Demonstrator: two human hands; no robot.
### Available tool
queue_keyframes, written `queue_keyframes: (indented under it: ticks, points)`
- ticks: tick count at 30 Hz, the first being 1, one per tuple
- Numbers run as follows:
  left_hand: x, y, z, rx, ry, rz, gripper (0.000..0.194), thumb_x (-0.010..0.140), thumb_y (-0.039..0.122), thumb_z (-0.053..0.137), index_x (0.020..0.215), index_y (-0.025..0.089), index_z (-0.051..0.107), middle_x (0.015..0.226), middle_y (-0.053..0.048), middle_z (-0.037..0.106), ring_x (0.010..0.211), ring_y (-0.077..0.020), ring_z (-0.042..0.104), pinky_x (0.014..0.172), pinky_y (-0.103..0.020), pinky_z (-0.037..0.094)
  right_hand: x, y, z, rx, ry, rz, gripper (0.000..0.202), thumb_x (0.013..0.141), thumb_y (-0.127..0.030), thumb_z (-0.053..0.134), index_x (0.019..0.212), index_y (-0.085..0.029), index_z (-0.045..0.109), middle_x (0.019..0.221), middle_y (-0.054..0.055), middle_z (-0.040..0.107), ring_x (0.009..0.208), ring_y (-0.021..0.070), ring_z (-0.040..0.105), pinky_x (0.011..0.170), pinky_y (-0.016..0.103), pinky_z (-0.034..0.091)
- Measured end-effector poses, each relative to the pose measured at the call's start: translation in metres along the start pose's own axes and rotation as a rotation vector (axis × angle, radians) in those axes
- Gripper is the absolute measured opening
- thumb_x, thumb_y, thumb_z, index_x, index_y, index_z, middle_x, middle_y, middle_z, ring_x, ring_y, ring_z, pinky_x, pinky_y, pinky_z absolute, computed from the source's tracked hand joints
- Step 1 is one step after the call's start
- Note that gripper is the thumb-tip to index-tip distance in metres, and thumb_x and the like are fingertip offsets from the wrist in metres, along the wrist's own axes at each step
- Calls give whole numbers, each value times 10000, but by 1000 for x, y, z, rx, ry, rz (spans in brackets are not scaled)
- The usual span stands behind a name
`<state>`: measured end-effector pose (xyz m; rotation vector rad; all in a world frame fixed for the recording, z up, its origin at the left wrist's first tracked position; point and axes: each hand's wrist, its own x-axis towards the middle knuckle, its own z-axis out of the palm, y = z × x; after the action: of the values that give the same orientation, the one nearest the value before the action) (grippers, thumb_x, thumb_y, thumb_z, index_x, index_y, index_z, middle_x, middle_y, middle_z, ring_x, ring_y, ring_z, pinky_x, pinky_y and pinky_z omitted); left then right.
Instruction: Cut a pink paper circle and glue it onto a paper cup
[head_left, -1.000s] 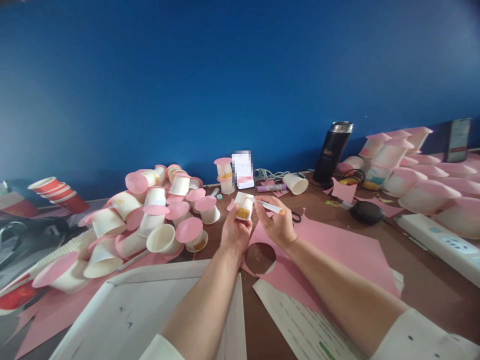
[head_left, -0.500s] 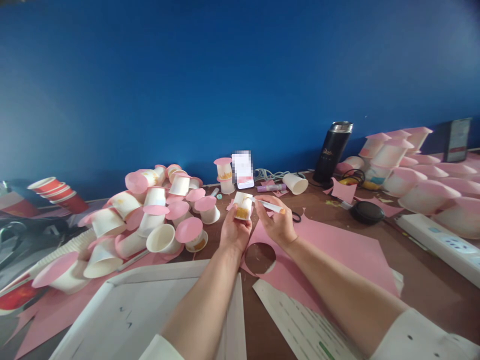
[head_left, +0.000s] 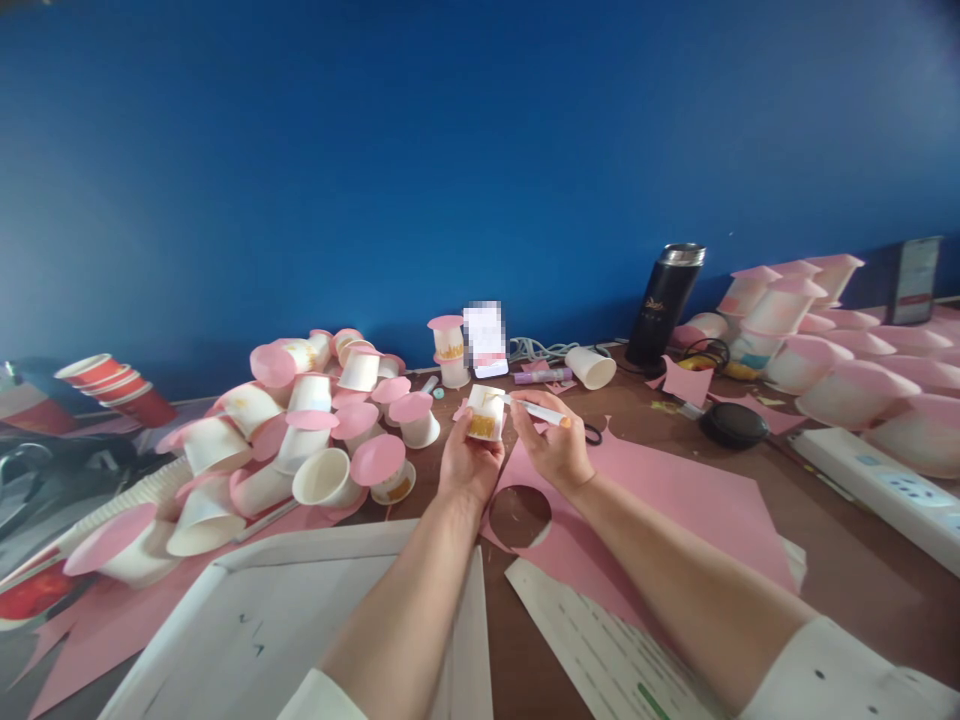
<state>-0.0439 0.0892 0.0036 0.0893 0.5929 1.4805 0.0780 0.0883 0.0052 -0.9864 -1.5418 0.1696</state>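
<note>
My left hand is wrapped round a white paper cup with yellow colouring on its lower part and thin yellow lines above. Between the fingers of my right hand is a marker, white with an orange band. Its tip points left at the cup's upper side; whether it touches is too small to tell. Below both hands lies a sheet of pink paper with a round hole cut in it. Behind the cup stands a phone, its screen blurred.
Several paper cups with pink discs crowd the left, more the right. A black thermos, a power strip, a round black case and a lying white cup are around. A white box lid sits in front.
The marker's tip has shifted very slightly against the cup, and the yellow lines on its upper side show a little more. Both hands stay in nearly the same place.
</note>
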Motion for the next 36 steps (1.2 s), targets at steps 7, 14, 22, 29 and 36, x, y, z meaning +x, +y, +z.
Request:
queue_keyframes:
  ticks: [7, 14, 22, 29, 36]
  points:
    - [-2, 1, 1, -11, -1, 2, 299, 796, 155, 626, 1086, 221, 600, 832, -3, 691, 624, -102, 647, 507, -183, 417, 0, -1, 0, -1, -3, -3, 155, 877, -281, 553, 967, -209, 656, 929, 55, 703, 799, 174, 659, 731, 286, 536]
    - [-2, 1, 3, -14, 16, 0, 283, 819, 151, 599, 1094, 219, 600, 822, -10, 693, 647, -110, 658, 501, -178, 417, -1, -2, 1, -8, -10, -20, 142, 874, -280, 550, 945, -216, 655, 908, 52, 707, 831, 187, 661, 757, 296, 529]
    - [-2, 1, 3, -27, 48, 0, 240, 827, 142, 591, 1058, 205, 611, 794, -4, 680, 622, -92, 643, 495, -175, 416, -1, -5, 1, -6, -24, -11, 121, 862, -255, 555, 905, -206, 657, 852, 43, 700, 737, 166, 655, 687, 268, 522]
    - [-2, 2, 5, -34, 63, -3, 181, 837, 145, 585, 1004, 205, 622, 803, 5, 682, 628, -77, 638, 494, -168, 410, -2, -5, 1, -16, -43, -6, 124, 850, -237, 557, 901, -201, 663, 851, 39, 700, 736, 162, 657, 706, 262, 520]
    - [-1, 1, 3, -47, 82, 1, 177, 832, 128, 584, 988, 200, 626, 807, 5, 683, 645, -76, 639, 517, -172, 435, -3, -7, 1, -19, -68, 10, 136, 851, -249, 551, 888, -201, 673, 839, 39, 704, 737, 168, 660, 713, 264, 519]
